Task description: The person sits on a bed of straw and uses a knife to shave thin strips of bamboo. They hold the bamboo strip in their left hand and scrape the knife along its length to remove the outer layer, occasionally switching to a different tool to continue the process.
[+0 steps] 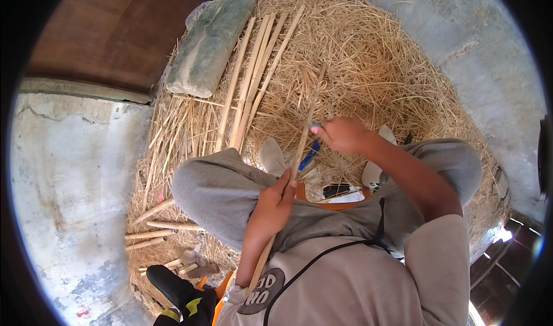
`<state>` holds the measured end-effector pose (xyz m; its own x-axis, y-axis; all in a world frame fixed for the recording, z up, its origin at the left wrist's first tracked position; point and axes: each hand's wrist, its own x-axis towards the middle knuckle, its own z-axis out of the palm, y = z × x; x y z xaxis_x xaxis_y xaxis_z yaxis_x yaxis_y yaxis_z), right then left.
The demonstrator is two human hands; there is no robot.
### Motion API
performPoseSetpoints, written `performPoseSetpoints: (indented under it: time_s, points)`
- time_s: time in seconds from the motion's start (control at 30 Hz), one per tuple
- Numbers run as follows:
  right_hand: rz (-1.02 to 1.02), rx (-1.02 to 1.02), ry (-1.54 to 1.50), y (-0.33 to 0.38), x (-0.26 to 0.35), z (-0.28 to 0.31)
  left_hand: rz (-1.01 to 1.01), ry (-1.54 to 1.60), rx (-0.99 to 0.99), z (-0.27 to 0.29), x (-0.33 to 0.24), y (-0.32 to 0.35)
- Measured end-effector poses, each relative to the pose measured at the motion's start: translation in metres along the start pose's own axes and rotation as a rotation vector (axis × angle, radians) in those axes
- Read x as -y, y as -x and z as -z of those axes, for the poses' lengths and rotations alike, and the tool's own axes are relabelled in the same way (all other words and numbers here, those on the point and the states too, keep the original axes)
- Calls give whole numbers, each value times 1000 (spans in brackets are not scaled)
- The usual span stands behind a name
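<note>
A long, thin bamboo strip (303, 133) slants from my chest, past my lap, toward the straw. My left hand (273, 206) is closed round its lower part, with the thumb along it. My right hand (344, 134) is closed beside the strip's upper part. A small bit of blue-green shows at its thumb; what the fingers hold is hidden. Just below that hand, between my knees, is a narrow blue object (309, 156) whose kind I cannot make out. Thin curled shavings show near the strip's far end.
Several split bamboo strips (252, 78) lie on the straw (357, 55), beside a wrapped greenish bundle (210, 46). Short bamboo pieces (164, 225) lie left of my knee. Worn walls (75, 182) stand on both sides. A dark shoe (170, 288) is at lower left.
</note>
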<state>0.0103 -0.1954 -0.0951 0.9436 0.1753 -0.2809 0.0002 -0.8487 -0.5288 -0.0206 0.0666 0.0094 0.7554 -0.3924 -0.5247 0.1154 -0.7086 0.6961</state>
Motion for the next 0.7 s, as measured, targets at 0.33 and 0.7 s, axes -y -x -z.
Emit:
performPoseSetpoints:
  time_s: [0.33,0.7]
  points:
    - [-27,6,-52,26,34,-12,-36,-1,7,1,3,-6]
    - [-20,3,-112,31,49,-11,10,97,29,2,13,-6]
